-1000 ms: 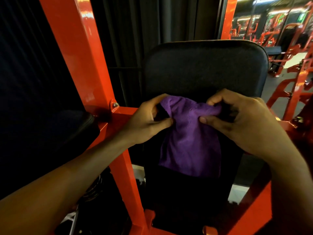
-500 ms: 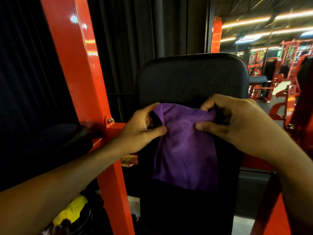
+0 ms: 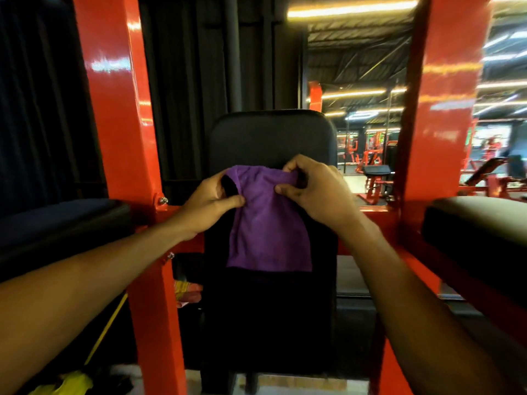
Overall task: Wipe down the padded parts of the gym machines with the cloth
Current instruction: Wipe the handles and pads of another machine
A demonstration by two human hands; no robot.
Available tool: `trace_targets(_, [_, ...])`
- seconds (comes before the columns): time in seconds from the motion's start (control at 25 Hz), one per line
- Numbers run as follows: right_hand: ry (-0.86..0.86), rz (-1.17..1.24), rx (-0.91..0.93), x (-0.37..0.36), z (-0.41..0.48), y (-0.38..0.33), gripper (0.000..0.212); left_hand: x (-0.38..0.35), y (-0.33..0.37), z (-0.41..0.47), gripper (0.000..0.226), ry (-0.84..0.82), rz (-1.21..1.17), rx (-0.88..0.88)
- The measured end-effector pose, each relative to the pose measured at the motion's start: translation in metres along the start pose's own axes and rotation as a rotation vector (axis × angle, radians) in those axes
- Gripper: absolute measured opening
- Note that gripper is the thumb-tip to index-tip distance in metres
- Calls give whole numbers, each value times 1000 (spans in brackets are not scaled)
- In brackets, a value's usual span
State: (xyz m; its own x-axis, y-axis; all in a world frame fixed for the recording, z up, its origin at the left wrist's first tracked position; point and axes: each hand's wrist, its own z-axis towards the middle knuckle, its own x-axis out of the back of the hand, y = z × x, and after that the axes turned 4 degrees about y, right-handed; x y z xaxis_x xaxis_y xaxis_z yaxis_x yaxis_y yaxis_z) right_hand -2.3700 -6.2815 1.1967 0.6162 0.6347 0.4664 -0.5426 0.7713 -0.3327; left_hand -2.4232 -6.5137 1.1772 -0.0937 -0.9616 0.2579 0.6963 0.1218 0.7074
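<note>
Hands are holding the purple cloth (image 3: 268, 223) by its top edge against the front of the black back pad (image 3: 271, 135). The left hand (image 3: 206, 208) is pinching the upper left corner, thumb pressing over the fabric. The right hand (image 3: 316, 189) is pinching the upper right corner between curled fingers and thumb. Both forearms are extending forward, converging on the pad. The cloth is hanging flat below the grips, between the orange frame uprights (image 3: 119, 109).
</note>
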Motion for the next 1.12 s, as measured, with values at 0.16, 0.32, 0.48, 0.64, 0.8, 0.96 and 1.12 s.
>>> trace_targets(0.16, [12, -32, -55, -6, 1, -11, 23, -8, 4, -8, 47, 78, 39, 0])
trace_targets(0.32, [-74, -129, -149, 4, 3, -36, 17, -15, 35, -18, 43, 65, 234, 47])
trace_targets(0.48, [-171, -217, -169, 19, -16, -66, 18, -12, 61, -40, 34, 17, 380, 131])
trace_targets(0.64, [-135, -148, -183, 42, -61, -82, 19, -5, 91, -87, 36, 1, 356, 156])
trace_targets(0.8, [-168, -32, -253, 63, -95, -94, 22, 0, 121, -135, 28, -105, 326, 231])
trace_targets(0.96, [-190, 28, -216, 75, -121, -116, 20, 1, 143, -174, 23, -190, 300, 244])
trace_targets(1.12, [-344, 19, -180, 95, -136, -136, 28, 8, 151, -193, 28, -264, 355, 183])
